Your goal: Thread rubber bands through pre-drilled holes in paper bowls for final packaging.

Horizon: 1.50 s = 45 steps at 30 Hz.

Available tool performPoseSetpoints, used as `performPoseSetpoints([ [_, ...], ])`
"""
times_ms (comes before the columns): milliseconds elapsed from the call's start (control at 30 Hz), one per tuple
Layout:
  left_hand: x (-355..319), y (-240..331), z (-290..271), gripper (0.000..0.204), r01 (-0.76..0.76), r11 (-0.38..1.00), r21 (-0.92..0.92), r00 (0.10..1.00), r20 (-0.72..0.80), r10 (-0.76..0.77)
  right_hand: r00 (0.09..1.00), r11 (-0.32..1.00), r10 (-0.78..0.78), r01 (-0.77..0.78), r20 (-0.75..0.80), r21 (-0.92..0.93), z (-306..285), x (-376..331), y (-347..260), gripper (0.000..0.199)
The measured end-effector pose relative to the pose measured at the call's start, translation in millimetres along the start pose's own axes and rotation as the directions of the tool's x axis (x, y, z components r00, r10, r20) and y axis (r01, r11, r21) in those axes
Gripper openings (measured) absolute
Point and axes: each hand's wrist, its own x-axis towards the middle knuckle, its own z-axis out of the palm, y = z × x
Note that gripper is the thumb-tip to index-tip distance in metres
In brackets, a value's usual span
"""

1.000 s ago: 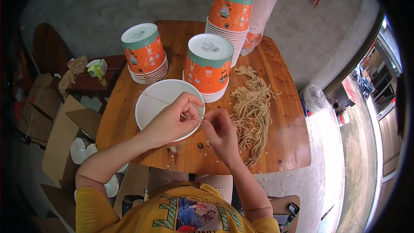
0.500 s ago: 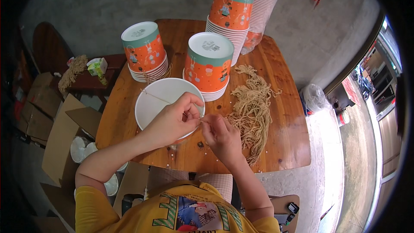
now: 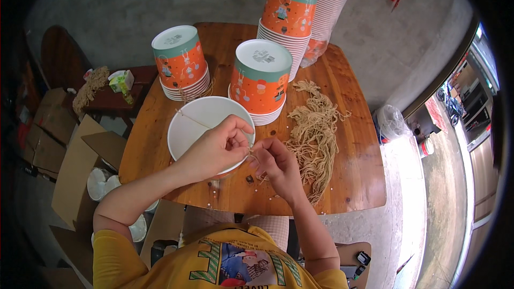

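Note:
An open paper bucket point(image 3: 184, 134), white inside and orange outside, stands in front of me on the table. A thin tan string point(image 3: 194, 120) crosses its mouth from the upper left rim to my left hand point(image 3: 214, 147). That hand lies over the right side of the bucket, thumb and finger pinched on the string. Just beside the right rim, my right hand point(image 3: 279, 171) has its fingertips bent around the string's end, close to the left fingertips. A tangled bundle of tan strings point(image 3: 316, 139) lies right of my right hand.
Upside-down stacks of orange paper buckets stand behind: one at left point(image 3: 179, 64), one in the middle point(image 3: 261, 83), and a taller one point(image 3: 289, 16). A plastic-wrapped stack point(image 3: 326, 5) rises behind them. An open cardboard box point(image 3: 80, 176) with white containers sits left of the table.
My right hand has shifted slightly, its fingers spreading a little from their tighter pinch. A loose strand now shows below its fingertips. My left hand and the bucket have stayed put.

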Motion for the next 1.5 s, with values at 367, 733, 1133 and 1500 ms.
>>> performPoseSetpoints([
  [367, -4.2, 7.9, 3.3, 0.033, -0.055, 0.979, 0.194, 0.998, 0.013, 0.054, 0.999, 0.999, -0.026, 0.025, -0.028, -0.035, 3.7, 3.7, 2.1, 0.018],
  [733, -9.1, 8.1, -1.1, 0.012, -0.158, 0.824, 0.543, 0.978, -0.027, 0.205, 1.0, 1.0, -0.022, 0.022, -0.007, -0.013, 0.2, -0.3, 9.0, 0.019],
  [1133, -12.6, 5.2, -3.7, 0.006, -0.145, 0.811, 0.566, 0.971, -0.075, 0.226, 0.96, 0.8, -0.276, 0.257, 0.049, -0.542, 6.3, -9.4, 15.9, 0.01],
  [1500, -13.8, 6.6, -2.0, 0.006, -0.173, 0.716, 0.677, 0.954, -0.066, 0.293, 0.838, 0.511, -0.488, 0.501, 0.244, -0.699, 23.4, -11.2, 22.3, 0.022],
])
